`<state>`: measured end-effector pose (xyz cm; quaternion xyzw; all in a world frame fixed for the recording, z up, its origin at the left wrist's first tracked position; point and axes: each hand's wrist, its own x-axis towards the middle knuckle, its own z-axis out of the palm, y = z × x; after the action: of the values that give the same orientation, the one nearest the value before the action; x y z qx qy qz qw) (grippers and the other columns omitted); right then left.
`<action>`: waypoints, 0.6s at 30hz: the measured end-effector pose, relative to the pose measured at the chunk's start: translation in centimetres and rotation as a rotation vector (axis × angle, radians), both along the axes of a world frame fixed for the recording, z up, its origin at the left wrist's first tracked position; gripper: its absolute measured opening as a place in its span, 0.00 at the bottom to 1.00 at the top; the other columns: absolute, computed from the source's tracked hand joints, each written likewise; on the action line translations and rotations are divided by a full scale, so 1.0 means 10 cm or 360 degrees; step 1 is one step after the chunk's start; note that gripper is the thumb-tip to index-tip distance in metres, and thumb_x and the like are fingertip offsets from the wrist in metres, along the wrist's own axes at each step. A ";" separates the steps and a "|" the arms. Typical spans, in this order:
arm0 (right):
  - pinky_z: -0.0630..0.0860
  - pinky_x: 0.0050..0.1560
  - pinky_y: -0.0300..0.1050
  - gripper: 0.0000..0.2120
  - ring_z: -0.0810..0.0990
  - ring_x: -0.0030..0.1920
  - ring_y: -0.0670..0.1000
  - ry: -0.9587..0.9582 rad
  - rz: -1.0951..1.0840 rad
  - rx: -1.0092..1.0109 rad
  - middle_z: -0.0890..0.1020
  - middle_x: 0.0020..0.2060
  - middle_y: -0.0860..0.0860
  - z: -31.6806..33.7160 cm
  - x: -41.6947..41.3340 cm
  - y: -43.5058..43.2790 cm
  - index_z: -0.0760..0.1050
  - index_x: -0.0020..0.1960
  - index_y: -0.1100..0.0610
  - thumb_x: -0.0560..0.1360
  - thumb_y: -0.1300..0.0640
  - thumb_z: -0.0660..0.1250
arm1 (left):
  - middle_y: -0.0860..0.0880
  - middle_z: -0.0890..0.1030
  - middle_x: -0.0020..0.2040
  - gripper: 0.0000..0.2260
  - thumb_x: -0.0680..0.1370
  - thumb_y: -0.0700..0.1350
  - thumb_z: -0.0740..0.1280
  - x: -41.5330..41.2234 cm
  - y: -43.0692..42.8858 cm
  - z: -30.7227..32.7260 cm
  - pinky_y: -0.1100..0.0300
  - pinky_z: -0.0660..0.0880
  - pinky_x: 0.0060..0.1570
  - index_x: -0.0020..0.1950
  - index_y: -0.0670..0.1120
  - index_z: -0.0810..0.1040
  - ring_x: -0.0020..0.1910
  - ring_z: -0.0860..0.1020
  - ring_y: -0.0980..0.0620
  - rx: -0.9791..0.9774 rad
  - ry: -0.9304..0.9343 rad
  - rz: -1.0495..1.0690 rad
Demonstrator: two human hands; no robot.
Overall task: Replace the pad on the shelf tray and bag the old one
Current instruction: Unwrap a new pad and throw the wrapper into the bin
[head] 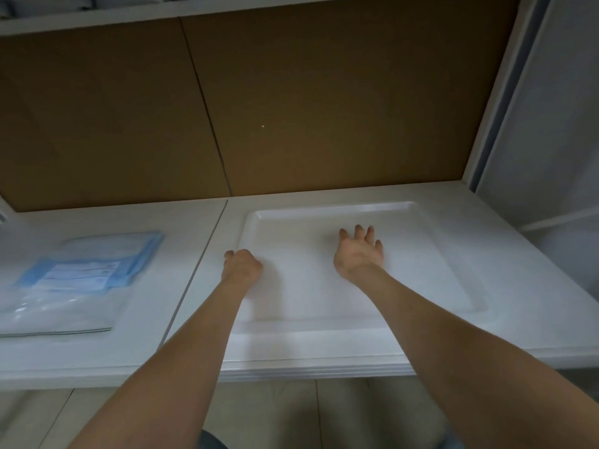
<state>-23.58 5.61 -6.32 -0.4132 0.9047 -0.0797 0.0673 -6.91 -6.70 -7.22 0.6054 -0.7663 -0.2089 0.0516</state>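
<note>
Head view: a white shelf [525, 306] seen from in front and above, both bare forearms reaching in from the bottom of the frame.
Tray [447, 254]: white, shallow, with a raised rim, lying flat on the shelf at centre right; its near edge is close to the shelf's front edge.
Tray's inside: plain white and smooth; I cannot tell whether a pad lies in it.
Left hand [243, 265]: at the tray's left rim, fingers curled under into a fist, thumb toward the left; whether it grips the rim, something thin, or nothing cannot be told.
Right hand [358, 251]: open, fingers spread and pointing toward the back, over the middle of the tray, touching it or just above it.
Blue folded pad [94, 267]: on the shelf at middle left of the frame, well apart from the tray, with a white label on top.
Clear plastic bag [55, 309]: lies flat around the blue folded pad, reaching toward the lower left.
Back panel [291, 92]: brown board filling the upper half of the frame.
Floor [340, 409]: pale tiles below the shelf's front edge.
</note>
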 end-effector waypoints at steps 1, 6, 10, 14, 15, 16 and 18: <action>0.49 0.76 0.57 0.31 0.43 0.77 0.62 -0.0007 0.0014 -0.0020 0.48 0.77 0.58 0.01 0.07 -0.05 0.50 0.78 0.54 0.78 0.62 0.56 | 0.38 0.62 0.71 0.18 0.80 0.40 0.56 0.06 0.00 0.02 0.53 0.69 0.63 0.70 0.39 0.68 0.66 0.69 0.42 -0.0010 0.0025 -0.0009; 0.51 0.76 0.55 0.31 0.44 0.77 0.61 -0.0053 0.0129 -0.0121 0.50 0.77 0.58 0.13 0.52 -0.39 0.49 0.78 0.54 0.78 0.60 0.58 | 0.42 0.60 0.74 0.24 0.78 0.44 0.61 0.48 -0.08 0.15 0.51 0.65 0.67 0.74 0.46 0.63 0.71 0.64 0.44 -0.0307 -0.0028 0.0061; 0.52 0.76 0.51 0.32 0.43 0.78 0.59 -0.0138 0.0344 -0.0176 0.49 0.77 0.57 0.18 1.08 -0.71 0.49 0.78 0.54 0.78 0.61 0.57 | 0.43 0.61 0.73 0.26 0.77 0.43 0.63 1.00 -0.24 0.21 0.50 0.64 0.67 0.74 0.47 0.60 0.72 0.62 0.44 -0.0443 -0.0140 0.0223; 0.53 0.75 0.49 0.32 0.44 0.78 0.57 -0.0224 0.0548 -0.0218 0.49 0.78 0.56 0.20 1.62 -0.99 0.49 0.79 0.54 0.78 0.62 0.57 | 0.43 0.61 0.72 0.26 0.76 0.43 0.64 1.47 -0.40 0.19 0.48 0.63 0.67 0.73 0.47 0.60 0.73 0.59 0.44 -0.0419 -0.0192 0.0413; 0.54 0.75 0.49 0.31 0.44 0.78 0.57 -0.0245 0.0585 -0.0224 0.50 0.77 0.56 0.20 1.72 -1.05 0.49 0.78 0.54 0.79 0.61 0.57 | 0.43 0.61 0.72 0.26 0.76 0.43 0.64 1.55 -0.43 0.19 0.47 0.63 0.66 0.73 0.47 0.59 0.72 0.59 0.44 -0.0387 -0.0186 0.0457; 0.54 0.75 0.49 0.31 0.44 0.78 0.56 -0.0264 0.0613 -0.0225 0.50 0.77 0.56 0.19 1.80 -1.10 0.49 0.78 0.54 0.79 0.61 0.56 | 0.42 0.61 0.72 0.27 0.76 0.44 0.64 1.62 -0.47 0.18 0.46 0.64 0.65 0.73 0.47 0.58 0.72 0.60 0.43 -0.0346 -0.0178 0.0491; 0.55 0.75 0.49 0.31 0.44 0.78 0.56 -0.0306 0.0653 -0.0209 0.51 0.77 0.56 0.16 1.95 -1.20 0.49 0.79 0.54 0.79 0.61 0.56 | 0.42 0.61 0.71 0.28 0.76 0.46 0.65 1.73 -0.55 0.12 0.45 0.65 0.64 0.73 0.46 0.57 0.70 0.62 0.41 -0.0250 -0.0177 0.0541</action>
<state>-4.08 -6.41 -4.75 -0.5823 0.7841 -0.1621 0.1409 10.42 -12.17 -6.04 0.7309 -0.6685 -0.1030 0.0907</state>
